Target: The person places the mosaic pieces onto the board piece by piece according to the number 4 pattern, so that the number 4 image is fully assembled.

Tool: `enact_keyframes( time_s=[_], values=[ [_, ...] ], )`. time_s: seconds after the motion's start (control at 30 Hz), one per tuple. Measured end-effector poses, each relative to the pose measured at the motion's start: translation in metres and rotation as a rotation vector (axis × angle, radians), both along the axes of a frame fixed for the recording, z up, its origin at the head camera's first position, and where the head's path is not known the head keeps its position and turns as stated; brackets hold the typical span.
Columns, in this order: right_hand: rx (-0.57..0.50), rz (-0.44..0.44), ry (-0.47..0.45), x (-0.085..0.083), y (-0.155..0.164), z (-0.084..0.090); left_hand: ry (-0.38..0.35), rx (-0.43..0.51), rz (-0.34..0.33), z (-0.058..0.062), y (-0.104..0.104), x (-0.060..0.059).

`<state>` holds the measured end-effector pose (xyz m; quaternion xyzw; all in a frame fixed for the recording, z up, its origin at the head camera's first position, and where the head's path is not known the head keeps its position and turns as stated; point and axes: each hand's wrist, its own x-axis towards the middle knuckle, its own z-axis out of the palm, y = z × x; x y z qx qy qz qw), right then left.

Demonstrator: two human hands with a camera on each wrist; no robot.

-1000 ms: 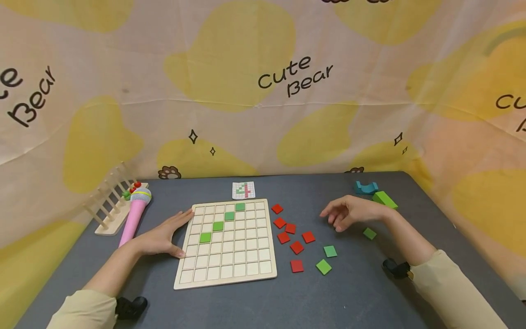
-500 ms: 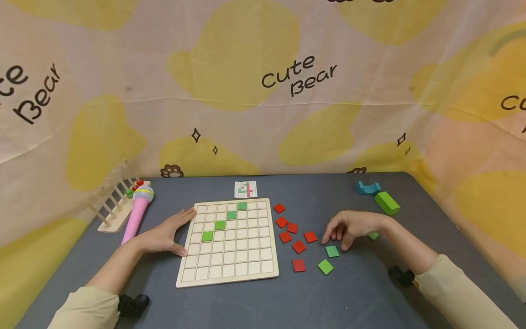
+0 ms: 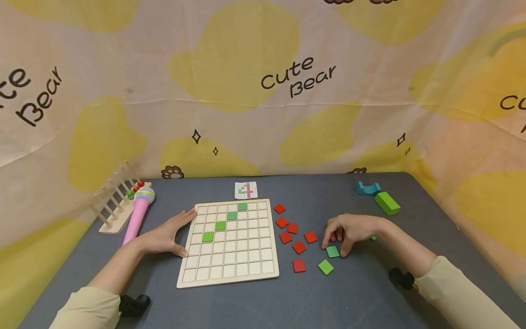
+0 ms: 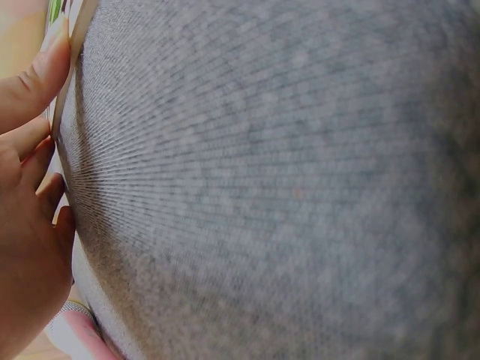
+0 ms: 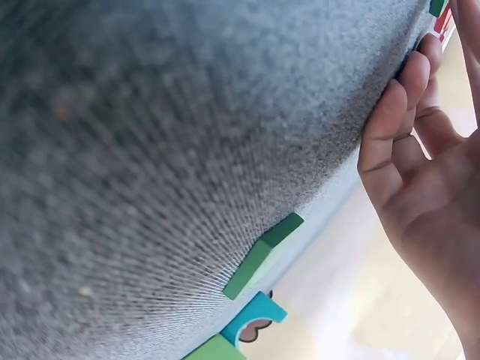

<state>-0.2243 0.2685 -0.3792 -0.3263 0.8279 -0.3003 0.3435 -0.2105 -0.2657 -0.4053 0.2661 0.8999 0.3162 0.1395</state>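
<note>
My right hand [image 3: 349,230] has dropped from mid-air to the surface [image 3: 353,292], and its curled fingers [image 3: 343,250] now close on a green tile [image 3: 332,251] beside the red tiles [image 3: 298,247]. My left hand [image 3: 164,235] still lies flat against the board [image 3: 230,269], fingers straight.

Bg is a draped cloth backdrop [image 3: 263,91] on three sides: cream w/ big yellow heart-ish blobs, "Cute Bear" in black script repeated, small black sparkles, brown paw prints peeking just above the counter edge. Cloth shows creases and fold lines; right side has a peach tint. Counter [image 3: 287,301] is dark grey, felt-like weave seen close up in both wrist views. Light is even and soft, approx. from above, only faint shadows. No window, floor or other furniture in view.
</note>
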Motion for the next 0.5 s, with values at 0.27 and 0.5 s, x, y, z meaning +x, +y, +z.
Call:
enact_keyframes(
  time_s=[0.27, 0.5],
  values=[
    [0.003, 0.001, 0.065, 0.0018, -0.0011, -0.0039, -0.012, -0.006, 0.007, 0.0009, 0.0, 0.001],
    [0.012, 0.012, 0.093, 0.0028, -0.0017, -0.0034, -0.01, -0.005, 0.002, 0.0005, -0.0001, 0.0001]
  ],
)
